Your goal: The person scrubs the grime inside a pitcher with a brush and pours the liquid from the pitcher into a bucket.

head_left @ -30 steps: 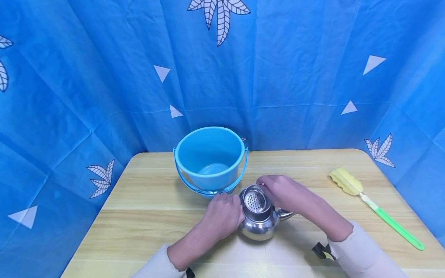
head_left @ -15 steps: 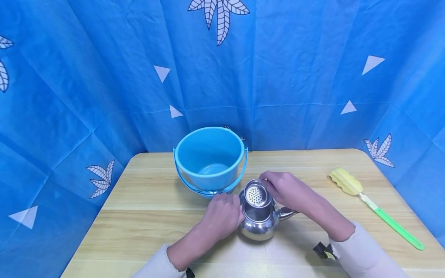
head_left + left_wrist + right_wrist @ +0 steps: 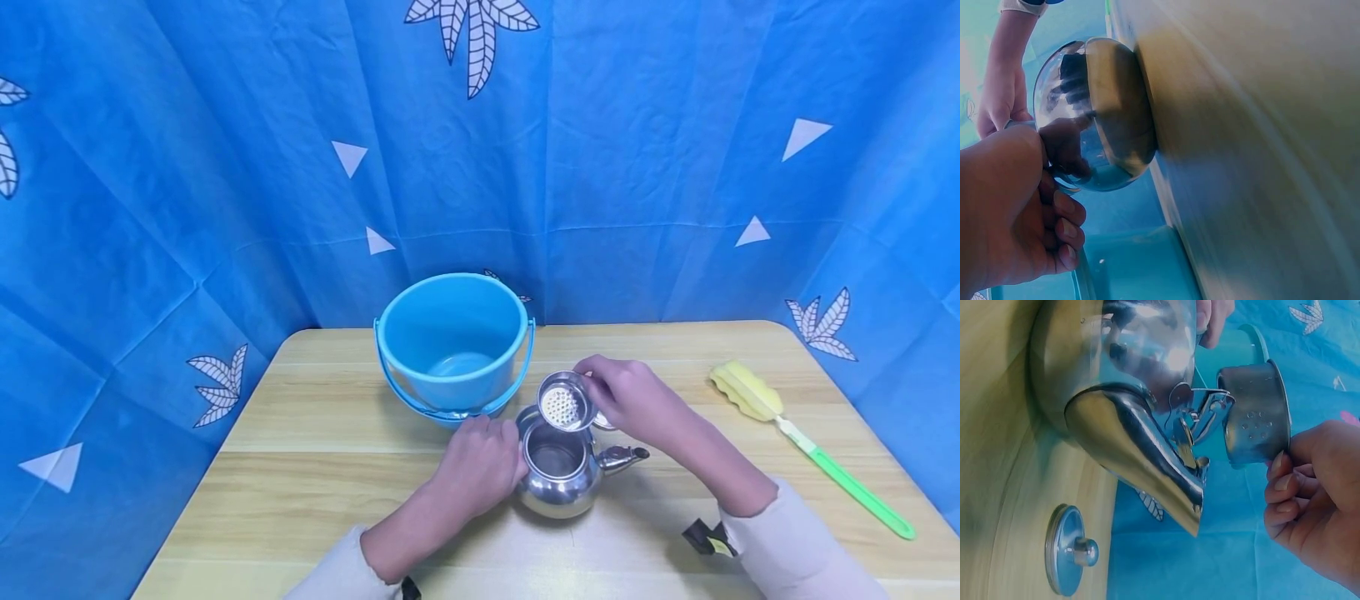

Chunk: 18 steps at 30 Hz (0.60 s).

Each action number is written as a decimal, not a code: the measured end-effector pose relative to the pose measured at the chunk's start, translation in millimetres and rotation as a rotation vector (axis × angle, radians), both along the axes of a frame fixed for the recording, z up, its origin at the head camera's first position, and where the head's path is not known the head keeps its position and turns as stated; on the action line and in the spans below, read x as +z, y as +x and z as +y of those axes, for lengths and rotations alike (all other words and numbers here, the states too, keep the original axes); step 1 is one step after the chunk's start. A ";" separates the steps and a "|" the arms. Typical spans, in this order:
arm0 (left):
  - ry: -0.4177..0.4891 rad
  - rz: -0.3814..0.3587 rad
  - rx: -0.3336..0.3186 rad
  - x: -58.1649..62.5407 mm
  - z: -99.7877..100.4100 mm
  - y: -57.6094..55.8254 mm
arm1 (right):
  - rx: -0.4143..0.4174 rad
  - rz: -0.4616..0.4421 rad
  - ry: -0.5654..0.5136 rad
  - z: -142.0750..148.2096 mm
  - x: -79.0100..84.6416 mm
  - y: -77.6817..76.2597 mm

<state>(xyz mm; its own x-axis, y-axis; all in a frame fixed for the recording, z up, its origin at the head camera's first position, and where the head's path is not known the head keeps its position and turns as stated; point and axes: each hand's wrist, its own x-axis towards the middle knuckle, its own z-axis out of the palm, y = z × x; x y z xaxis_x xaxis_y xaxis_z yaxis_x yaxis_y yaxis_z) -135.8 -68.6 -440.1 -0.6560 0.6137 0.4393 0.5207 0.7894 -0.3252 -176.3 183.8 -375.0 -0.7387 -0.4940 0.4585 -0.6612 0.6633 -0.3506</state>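
Observation:
A shiny steel teapot [image 3: 561, 492] stands upright on the table, its mouth uncovered and its spout [image 3: 622, 457] pointing right. My left hand [image 3: 483, 467] grips it at the left side with curled fingers; the handle there is mostly hidden. Just above the mouth, my right hand [image 3: 626, 400] pinches the rim of a small steel strainer [image 3: 562, 404] with holes in its bottom. Seen from the right wrist, the strainer [image 3: 1254, 415] is clear of the pot, near the spout. A round knobbed lid [image 3: 1066, 550] lies on the table, partly behind my right hand in the head view.
Behind the teapot stands a light blue bucket [image 3: 397, 367], its carrying handle hanging down in front. A yellow sponge brush [image 3: 810, 450] with a green handle lies at the right of the wooden table [image 3: 300, 483]. A blue patterned curtain [image 3: 615, 167] surrounds the back and sides.
My right hand has lifted the strainer out of the teapot's mouth and moved it up and slightly right, so the pot's inside shows. The left hand and teapot have stayed put.

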 end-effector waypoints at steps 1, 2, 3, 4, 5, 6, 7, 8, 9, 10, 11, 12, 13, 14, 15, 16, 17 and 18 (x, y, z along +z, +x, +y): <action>-0.005 -0.002 0.003 0.1 0.0 -0.1 | -0.003 -0.004 -0.001 0.7 0.4 -0.4; -0.008 -0.004 0.004 0.3 -0.1 -0.2 | -0.008 -0.012 -0.003 1.6 0.7 -0.6; -0.011 -0.007 0.005 0.5 -0.1 -0.1 | -0.014 -0.017 -0.003 2.6 0.9 -0.7; -0.012 -0.010 0.007 0.5 -0.1 -0.2 | -0.022 -0.024 -0.003 3.7 1.0 -0.9; -0.013 -0.012 0.006 0.5 -0.2 -0.3 | -0.030 -0.032 -0.003 4.9 0.8 -1.1; -0.012 -0.015 0.006 0.4 -0.2 -0.4 | -0.039 -0.041 -0.002 6.1 0.6 -1.4; -0.010 -0.015 0.004 0.4 -0.2 -0.5 | -0.046 -0.048 -0.005 7.3 0.4 -1.6; -0.009 -0.014 0.003 0.2 -0.3 -0.6 | -0.055 -0.052 -0.006 8.6 0.0 -1.9; -0.006 -0.013 0.002 0.0 -0.4 -0.6 | -0.062 -0.054 -0.007 9.9 -0.4 -2.0; -0.004 -0.010 0.000 -0.2 -0.4 -0.8 | -0.069 -0.055 -0.009 11.1 -0.9 -2.4; -0.003 -0.006 -0.002 -0.4 -0.5 -0.7 | -0.074 -0.056 -0.012 12.4 -1.2 -2.6; 0.000 -0.004 -0.004 -0.5 -0.6 -0.7 | -0.079 -0.055 -0.015 13.7 -1.7 -2.9; 0.001 -0.001 -0.005 -0.6 -0.7 -0.6 | -0.084 -0.054 -0.017 15.0 -2.1 -3.1; 0.002 0.002 -0.006 -0.7 -0.8 -0.6 | -0.088 -0.057 -0.019 16.2 -2.5 -3.2; 0.003 0.004 -0.007 -0.7 -0.8 -0.4 | -0.091 -0.062 -0.020 17.4 -2.8 -3.3; 0.003 0.007 -0.008 -0.5 -0.9 -0.3 | -0.096 -0.067 -0.022 18.6 -3.1 -3.3; 0.005 0.011 -0.010 -0.4 -1.0 -0.1 | -0.102 -0.071 -0.023 19.7 -3.3 -3.5; 0.007 0.012 -0.009 -0.3 -1.0 0.0 | -0.106 -0.076 -0.023 20.9 -3.5 -3.5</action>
<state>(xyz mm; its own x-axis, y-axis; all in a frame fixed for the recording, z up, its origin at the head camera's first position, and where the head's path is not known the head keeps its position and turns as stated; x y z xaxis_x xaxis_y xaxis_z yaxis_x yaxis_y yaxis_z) -135.7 -69.5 -440.4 -0.6450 0.6167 0.4512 0.5241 0.7867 -0.3261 -179.8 204.7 -378.6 -0.8193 -0.4011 0.4096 -0.5586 0.7194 -0.4129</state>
